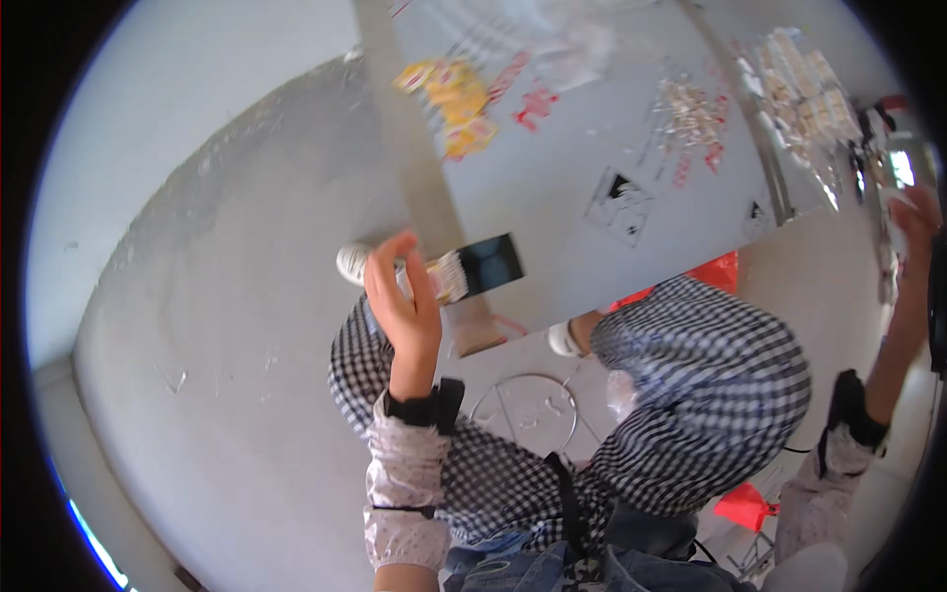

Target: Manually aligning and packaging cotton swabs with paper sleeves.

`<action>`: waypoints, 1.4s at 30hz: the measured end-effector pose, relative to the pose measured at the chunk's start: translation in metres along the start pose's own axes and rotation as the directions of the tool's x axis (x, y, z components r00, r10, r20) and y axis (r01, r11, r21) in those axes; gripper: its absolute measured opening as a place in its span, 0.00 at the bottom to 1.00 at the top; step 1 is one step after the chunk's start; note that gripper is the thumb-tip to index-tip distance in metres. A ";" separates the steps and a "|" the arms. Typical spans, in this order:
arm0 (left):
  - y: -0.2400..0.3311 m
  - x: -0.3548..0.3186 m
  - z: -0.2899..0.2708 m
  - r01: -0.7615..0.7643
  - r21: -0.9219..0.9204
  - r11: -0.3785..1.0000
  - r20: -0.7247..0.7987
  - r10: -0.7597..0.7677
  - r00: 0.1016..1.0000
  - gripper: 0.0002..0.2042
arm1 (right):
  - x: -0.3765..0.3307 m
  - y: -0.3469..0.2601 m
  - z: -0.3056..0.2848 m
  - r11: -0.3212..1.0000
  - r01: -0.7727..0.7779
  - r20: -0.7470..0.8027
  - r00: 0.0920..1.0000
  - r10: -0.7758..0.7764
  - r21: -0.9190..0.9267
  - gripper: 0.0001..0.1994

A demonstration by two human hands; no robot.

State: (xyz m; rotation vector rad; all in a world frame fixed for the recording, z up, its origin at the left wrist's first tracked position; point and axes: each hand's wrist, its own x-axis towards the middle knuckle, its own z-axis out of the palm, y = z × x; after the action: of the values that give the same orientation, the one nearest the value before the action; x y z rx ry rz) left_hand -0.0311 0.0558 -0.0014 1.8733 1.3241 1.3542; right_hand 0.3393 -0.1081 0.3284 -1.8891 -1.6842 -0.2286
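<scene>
My left hand point(402, 306) is raised over the near left corner of the grey board-like tabletop point(562, 217), thumb and fingers apart. Just beside its thumb is a small packet of white-tipped sticks point(449, 278). Touching that packet, a dark flat rectangle point(491, 264) lies on the tabletop edge. Far out to the right, my right hand point(919, 215) is blurred at the picture's rim. Something white point(897, 225) shows against it, and its grip is not clear.
Yellow packets point(456, 104) lie at the tabletop's far left, near clear plastic film point(572, 49). Loose pale sticks point(691, 113) are heaped to the right. Beyond the edge sit several bundled packs point(804, 94). Below are my checked-cloth knees point(700, 385) and a round metal frame point(525, 409).
</scene>
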 end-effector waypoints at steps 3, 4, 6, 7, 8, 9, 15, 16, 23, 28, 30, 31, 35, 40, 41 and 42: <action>0.031 -0.007 0.006 -0.065 -0.064 0.996 0.218 0.078 0.973 0.09 | -0.030 0.064 0.074 0.874 -0.483 0.212 0.861 0.462 0.056 0.14; 0.046 -0.009 0.018 -0.088 -0.090 0.992 0.282 0.110 0.953 0.10 | -0.047 0.091 0.092 0.955 -0.291 0.244 0.931 0.270 0.057 0.16; 0.069 -0.010 0.039 -0.153 -0.105 0.983 0.404 0.183 0.897 0.12 | -0.068 0.131 0.142 0.976 -0.014 0.297 0.952 0.080 -0.216 0.32; 0.081 -0.007 0.048 -0.198 -0.101 0.975 0.453 0.222 0.863 0.14 | -0.069 0.141 0.166 0.956 0.053 0.318 0.947 0.043 -0.289 0.33; 0.087 -0.004 0.059 -0.239 -0.108 0.965 0.505 0.261 0.822 0.16 | -0.066 0.148 0.187 0.925 0.121 0.349 0.937 0.013 -0.360 0.33; 0.095 0.002 0.070 -0.247 -0.117 0.962 0.509 0.271 0.817 0.16 | -0.058 0.154 0.200 0.923 0.111 0.341 0.940 0.023 -0.368 0.33; 0.108 0.041 0.161 -0.368 0.066 0.927 0.642 0.243 0.727 0.21 | -0.004 0.206 0.253 0.851 0.117 0.286 0.957 0.041 -0.513 0.34; 0.108 0.047 0.176 -0.409 0.073 0.910 0.620 0.280 0.733 0.20 | 0.005 0.215 0.259 0.896 0.138 0.289 0.957 -0.011 -0.422 0.32; 0.097 0.045 0.201 -0.380 0.064 0.923 0.669 0.243 0.703 0.11 | 0.022 0.237 0.275 0.978 0.126 0.247 0.966 -0.082 -0.167 0.10; 0.092 0.021 0.138 -0.346 0.087 0.934 0.686 0.196 0.701 0.07 | 0.025 0.214 0.276 0.993 0.074 0.180 0.982 -0.056 -0.097 0.09; 0.089 0.017 0.120 -0.305 0.102 0.947 0.702 0.149 0.697 0.07 | 0.025 0.191 0.272 0.995 0.060 0.156 0.987 -0.048 -0.077 0.10; 0.086 0.018 0.112 -0.305 0.109 0.946 0.704 0.144 0.695 0.07 | 0.024 0.172 0.272 0.997 0.070 0.170 0.983 -0.064 -0.032 0.10; 0.076 0.020 0.097 -0.289 0.106 0.951 0.711 0.130 0.691 0.07 | 0.002 0.096 0.294 0.992 0.109 0.284 0.951 -0.124 0.067 0.09; 0.071 0.027 0.104 -0.260 0.057 0.964 0.702 0.147 0.697 0.08 | -0.020 0.018 0.309 0.995 0.009 0.512 0.857 -0.060 0.102 0.11; 0.068 0.028 0.102 -0.268 0.062 0.961 0.694 0.152 0.704 0.08 | -0.025 0.008 0.314 0.990 -0.016 0.561 0.825 -0.065 0.138 0.12; 0.064 0.028 0.100 -0.275 0.066 0.959 0.687 0.156 0.710 0.07 | -0.031 0.001 0.319 0.990 -0.022 0.568 0.820 -0.063 0.142 0.12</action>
State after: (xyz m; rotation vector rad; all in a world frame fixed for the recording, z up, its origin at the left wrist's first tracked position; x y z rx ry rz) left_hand 0.0881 0.0694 0.0227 2.3721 0.8567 0.5236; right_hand 0.2536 0.0345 0.0542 -1.9438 -2.0344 0.4989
